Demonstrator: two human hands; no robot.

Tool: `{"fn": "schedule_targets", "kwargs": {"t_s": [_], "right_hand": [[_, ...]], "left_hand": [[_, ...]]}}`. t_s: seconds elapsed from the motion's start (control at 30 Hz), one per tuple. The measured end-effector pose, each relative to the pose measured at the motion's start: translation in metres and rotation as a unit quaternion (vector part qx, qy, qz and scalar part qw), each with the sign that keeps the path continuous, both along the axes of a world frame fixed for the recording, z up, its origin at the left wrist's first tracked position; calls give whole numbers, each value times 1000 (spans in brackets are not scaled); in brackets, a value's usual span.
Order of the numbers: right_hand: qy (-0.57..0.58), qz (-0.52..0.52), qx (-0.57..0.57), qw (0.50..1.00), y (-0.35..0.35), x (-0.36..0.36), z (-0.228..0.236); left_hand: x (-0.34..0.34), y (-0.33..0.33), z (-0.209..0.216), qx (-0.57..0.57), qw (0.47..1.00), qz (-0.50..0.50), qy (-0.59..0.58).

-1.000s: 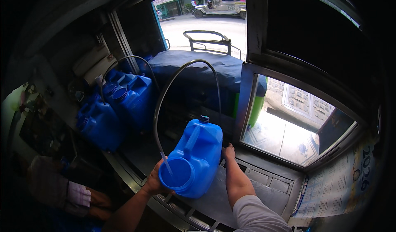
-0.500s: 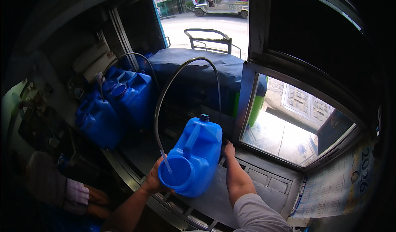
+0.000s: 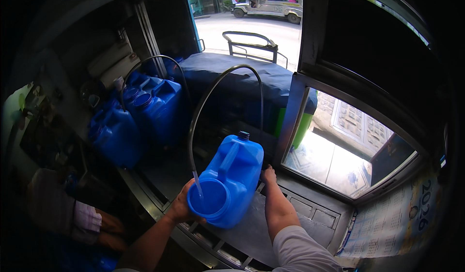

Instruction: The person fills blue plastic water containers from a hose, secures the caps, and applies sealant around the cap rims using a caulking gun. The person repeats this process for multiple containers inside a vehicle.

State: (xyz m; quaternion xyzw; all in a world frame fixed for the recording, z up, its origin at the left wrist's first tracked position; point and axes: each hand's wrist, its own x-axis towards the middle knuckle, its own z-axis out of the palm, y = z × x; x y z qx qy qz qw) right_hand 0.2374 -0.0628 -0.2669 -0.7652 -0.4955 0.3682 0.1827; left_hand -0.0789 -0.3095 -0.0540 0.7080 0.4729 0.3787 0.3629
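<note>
A blue plastic water jug [image 3: 240, 185] with a moulded handle rests tilted on the metal counter, its wide round mouth facing me. My left hand [image 3: 182, 202] grips the jug beside that mouth, its fingers curled partly out of sight. A dark bent hose [image 3: 196, 112] arches over from behind, and its clear end [image 3: 197, 184] dips into the mouth. At the jug's far right side is my right hand [image 3: 269, 174], close to the jug's wall. Its fingertips are in shadow, so whether they grip anything is unclear.
More blue jugs [image 3: 157, 102] stand at the left, with a second hose [image 3: 160, 57] arching over them. Behind is a dark cover [image 3: 232, 73]. A metal-framed window [image 3: 348, 141] and a calendar [image 3: 392, 219] are at right. Someone's striped clothing [image 3: 87, 218] shows lower left.
My view has shifted slightly, so the surroundings sit a little further right. Both hands and the jug keep nearly the same positions, with the hose end still inside the mouth.
</note>
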Motion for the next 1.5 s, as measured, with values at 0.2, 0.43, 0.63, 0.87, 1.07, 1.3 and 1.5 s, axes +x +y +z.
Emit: {"fn": "schedule_targets", "kwargs": {"t_s": [0.2, 0.43, 0.63, 0.87, 1.07, 1.3, 1.5], "right_hand": [[-6, 4, -22, 1000, 5, 2, -9], [-27, 50, 11, 998, -20, 15, -23], [-56, 89, 23, 994, -143, 35, -30], [-77, 132, 21, 988, -361, 52, -46], [-115, 126, -75, 983, -499, 44, 6], [-146, 44, -125, 980, -537, -13, 39], [-132, 95, -147, 976, -531, -90, 48]], "left_hand": [[3, 0, 5, 16, 1000, -5, -2], [0, 4, -5, 38, 999, 3, -9], [4, 8, -9, 28, 998, 53, 24], [-5, -12, -41, -37, 981, 105, -161], [-72, -42, -194, -115, 950, 104, 271], [-118, -4, -250, -100, 881, 0, 463], [-138, 5, -305, 74, 863, 7, 500]]}}
